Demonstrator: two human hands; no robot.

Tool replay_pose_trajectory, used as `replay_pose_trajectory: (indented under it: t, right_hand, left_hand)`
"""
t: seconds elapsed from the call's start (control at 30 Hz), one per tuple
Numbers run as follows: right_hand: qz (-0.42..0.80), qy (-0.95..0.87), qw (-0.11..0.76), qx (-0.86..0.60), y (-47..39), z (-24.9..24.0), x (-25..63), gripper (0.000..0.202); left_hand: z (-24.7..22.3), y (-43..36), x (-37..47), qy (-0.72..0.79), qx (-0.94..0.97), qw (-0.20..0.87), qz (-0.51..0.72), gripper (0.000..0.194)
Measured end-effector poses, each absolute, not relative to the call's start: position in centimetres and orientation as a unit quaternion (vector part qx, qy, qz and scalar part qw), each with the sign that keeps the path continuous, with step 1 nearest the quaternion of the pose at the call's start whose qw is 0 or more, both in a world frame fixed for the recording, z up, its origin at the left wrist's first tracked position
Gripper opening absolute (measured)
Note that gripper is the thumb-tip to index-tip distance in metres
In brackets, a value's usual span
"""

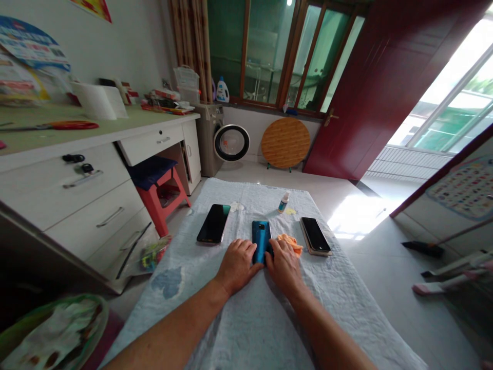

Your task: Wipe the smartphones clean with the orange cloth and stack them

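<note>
From the head camera, I have the blue phone [262,237] at the centre of the frame, back upward, its camera patch toward the top. The left hand [238,261] lies along its left edge, fingers bent and close together, thumb near the lower end. The right hand [285,263] lies along the other edge, fingers curled, thumb low. Both touch the phone; I cannot tell how firmly they grip.

I judge the step in hand to be steadying or placing this phone on the bedsheet [231,329]. The next move, as I read it, calls for keeping both edges under control and clear of the orange cloth [291,244] just beside the right hand.

My count: three phones, the blue one plus a black phone [214,224] left of centre and another dark phone [315,235] right of centre; one small bottle [284,202] above centre; one orange cloth; two hands.
</note>
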State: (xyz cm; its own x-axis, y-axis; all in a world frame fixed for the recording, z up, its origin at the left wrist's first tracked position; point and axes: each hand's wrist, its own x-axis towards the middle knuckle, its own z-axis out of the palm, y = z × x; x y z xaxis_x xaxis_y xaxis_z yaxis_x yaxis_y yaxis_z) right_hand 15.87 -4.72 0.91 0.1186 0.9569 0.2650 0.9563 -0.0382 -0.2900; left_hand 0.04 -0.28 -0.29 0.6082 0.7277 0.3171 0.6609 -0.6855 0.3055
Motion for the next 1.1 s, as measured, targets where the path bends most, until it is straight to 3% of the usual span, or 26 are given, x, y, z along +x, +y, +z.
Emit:
replay_pose_trajectory:
  t: [0.17, 0.43, 0.63, 0.77, 0.97, 1.1]
  right_hand:
    - [0.023, -0.653, 0.226, -0.722, -4.6, 0.6, 15.9, 0.024]
    - [0.106, -0.609, 0.359, -0.699, -4.1, -0.7, 16.6, 0.036]
    - [0.231, -0.5, 0.496, -0.672, -3.3, -1.3, 16.6, 0.054]
    - [0.344, -0.413, 0.537, -0.65, -2.9, -1.4, 16.7, 0.068]
    - [0.366, -0.438, 0.537, -0.621, -3.0, -1.0, 16.7, 0.05]
    - [0.295, -0.469, 0.527, -0.644, -3.0, -0.5, 16.7, 0.046]
  left_hand:
    - [-0.3, -0.3, 0.1, 0.376, 0.897, 0.079, 0.22, 0.043]
    - [0.0, -0.5, 0.4, 0.368, 0.905, 0.055, 0.205, 0.036]
    - [0.0, -0.4, 0.5, 0.355, 0.906, 0.057, 0.225, 0.032]
    - [0.2, -0.5, 0.5, 0.346, 0.908, 0.065, 0.226, 0.032]
    - [0.1, -0.7, 0.7, 0.336, 0.909, 0.08, 0.234, 0.036]
    - [0.3, -0.8, 0.9, 0.318, 0.907, 0.115, 0.249, 0.035]
